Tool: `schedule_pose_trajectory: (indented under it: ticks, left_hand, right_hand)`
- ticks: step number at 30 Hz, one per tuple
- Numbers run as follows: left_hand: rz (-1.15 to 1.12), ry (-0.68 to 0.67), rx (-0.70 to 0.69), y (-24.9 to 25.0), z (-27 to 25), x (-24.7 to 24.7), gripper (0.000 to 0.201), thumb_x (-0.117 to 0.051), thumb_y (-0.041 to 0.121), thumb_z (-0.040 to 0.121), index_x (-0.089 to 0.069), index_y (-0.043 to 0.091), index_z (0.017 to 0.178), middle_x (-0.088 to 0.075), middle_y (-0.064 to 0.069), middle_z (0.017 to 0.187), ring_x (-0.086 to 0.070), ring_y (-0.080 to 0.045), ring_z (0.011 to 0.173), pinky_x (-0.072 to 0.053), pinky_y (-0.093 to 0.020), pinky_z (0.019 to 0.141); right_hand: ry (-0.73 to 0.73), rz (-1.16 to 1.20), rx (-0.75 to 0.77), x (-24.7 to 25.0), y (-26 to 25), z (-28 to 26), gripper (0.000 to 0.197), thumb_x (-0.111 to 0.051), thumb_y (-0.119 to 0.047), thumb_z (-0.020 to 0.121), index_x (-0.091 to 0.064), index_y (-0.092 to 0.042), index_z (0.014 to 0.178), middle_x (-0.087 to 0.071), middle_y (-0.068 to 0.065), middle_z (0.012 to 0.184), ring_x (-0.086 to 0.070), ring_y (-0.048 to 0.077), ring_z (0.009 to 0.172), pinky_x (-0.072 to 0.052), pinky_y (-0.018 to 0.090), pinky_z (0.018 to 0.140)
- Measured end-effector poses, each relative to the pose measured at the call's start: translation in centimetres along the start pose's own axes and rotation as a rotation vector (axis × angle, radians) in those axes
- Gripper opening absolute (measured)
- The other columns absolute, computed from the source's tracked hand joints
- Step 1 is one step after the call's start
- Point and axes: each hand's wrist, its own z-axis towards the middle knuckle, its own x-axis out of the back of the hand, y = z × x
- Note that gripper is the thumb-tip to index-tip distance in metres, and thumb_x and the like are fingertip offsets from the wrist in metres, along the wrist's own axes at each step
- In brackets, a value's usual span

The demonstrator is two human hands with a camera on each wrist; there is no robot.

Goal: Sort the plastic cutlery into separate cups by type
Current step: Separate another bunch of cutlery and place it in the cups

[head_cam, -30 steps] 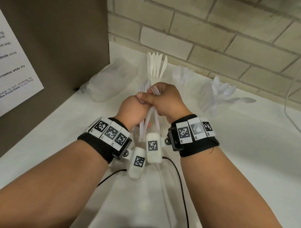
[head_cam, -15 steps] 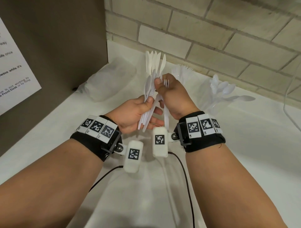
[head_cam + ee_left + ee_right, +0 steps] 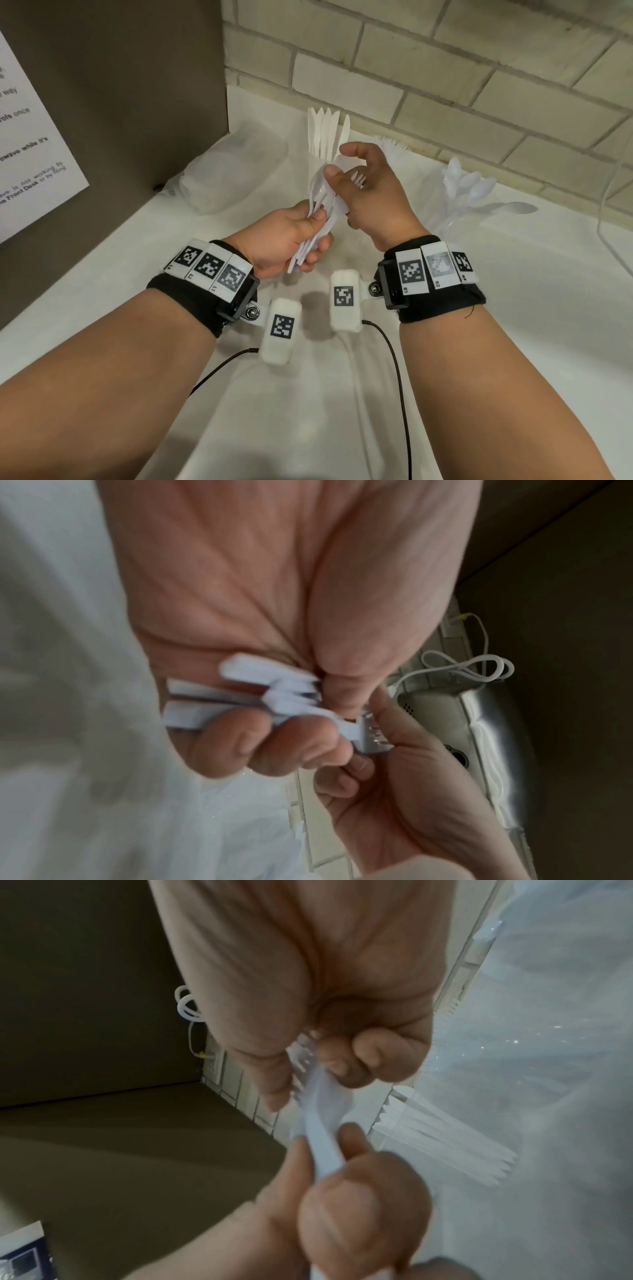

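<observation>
The bundle of mixed white cutlery (image 3: 317, 219) sits up in the air over the white counter (image 3: 479, 308), near the middle of the scene, handles down and heads up. The left hand (image 3: 281, 240) grips it low, fingers curled round the handles, thumb pressed across the front. From the right, the right hand (image 3: 370, 192) reaches in at the top of the bundle: thumb (image 3: 337, 180) pressed on the heads, the small fingers curled on a fork (image 3: 358, 178) whose tines poke out past the palm, index finger lifted free above.

Just behind the hands, on the far side, the knives (image 3: 325, 137) stand fanned upright, their cup hidden. Far right, the spoons (image 3: 469, 185) stand in a clear cup (image 3: 448, 219), near the brick wall (image 3: 445, 68). Between them, fork tips (image 3: 394, 145) show behind the right hand. Far left, a clear cup on its side (image 3: 236, 171) lies beside the brown cabinet (image 3: 120, 85), well apart from the hands.
</observation>
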Motion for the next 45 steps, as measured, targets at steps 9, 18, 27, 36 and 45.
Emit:
schedule_pose_trajectory:
  ticks: [9,18,27,36,45]
  left_hand:
    - [0.240,0.141,-0.122,0.0,0.5,-0.8,0.011,-0.041,0.019,0.102,-0.049,0.013,0.107,-0.067,-0.003,0.074,-0.053,-0.016,0.055,-0.040,-0.025,0.047]
    - [0.367,0.197,-0.163,-0.4,0.8,-0.8,0.011,-0.042,0.016,0.101,-0.049,0.012,0.107,-0.069,-0.002,0.089,-0.063,-0.016,0.068,-0.048,-0.026,0.058]
    - [0.316,0.316,-0.199,-0.4,2.0,-0.9,0.014,-0.036,0.022,0.103,-0.047,0.013,0.101,-0.066,-0.007,0.107,-0.064,-0.020,0.089,-0.050,-0.036,0.082]
    - [0.193,0.474,-0.172,-0.7,2.1,0.2,0.012,-0.037,0.019,0.102,-0.049,0.015,0.099,-0.064,-0.001,0.093,-0.063,-0.015,0.079,-0.045,-0.025,0.068]
    - [0.237,0.377,-0.133,-1.0,2.2,0.2,0.021,-0.036,0.023,0.103,-0.056,0.019,0.097,-0.064,0.002,0.086,-0.061,-0.014,0.073,-0.042,-0.031,0.069]
  right_hand:
    - [-0.016,-0.038,-0.118,1.9,-0.2,-0.5,0.022,-0.066,-0.018,0.087,-0.055,-0.018,0.106,-0.061,0.003,0.097,-0.059,0.018,0.053,-0.049,0.027,0.047]
    - [-0.132,0.167,-0.267,2.8,0.8,-0.7,0.021,-0.061,-0.002,0.090,-0.053,-0.015,0.105,-0.054,0.008,0.102,-0.064,0.022,0.078,-0.058,0.032,0.061]
    - [-0.097,-0.095,-0.132,5.5,0.2,0.7,0.022,-0.054,0.001,0.092,-0.047,-0.021,0.095,-0.047,0.005,0.093,-0.057,0.024,0.068,-0.056,0.040,0.065]
    - [0.352,-0.479,0.052,11.8,-2.1,7.8,0.026,-0.048,-0.002,0.091,-0.038,-0.021,0.105,-0.052,0.007,0.101,-0.064,0.030,0.086,-0.058,0.042,0.070]
    - [0.005,-0.835,-0.228,7.3,4.4,11.9,0.047,-0.038,-0.041,0.099,-0.037,-0.015,0.138,-0.050,0.012,0.137,-0.046,0.035,0.124,-0.037,0.041,0.103]
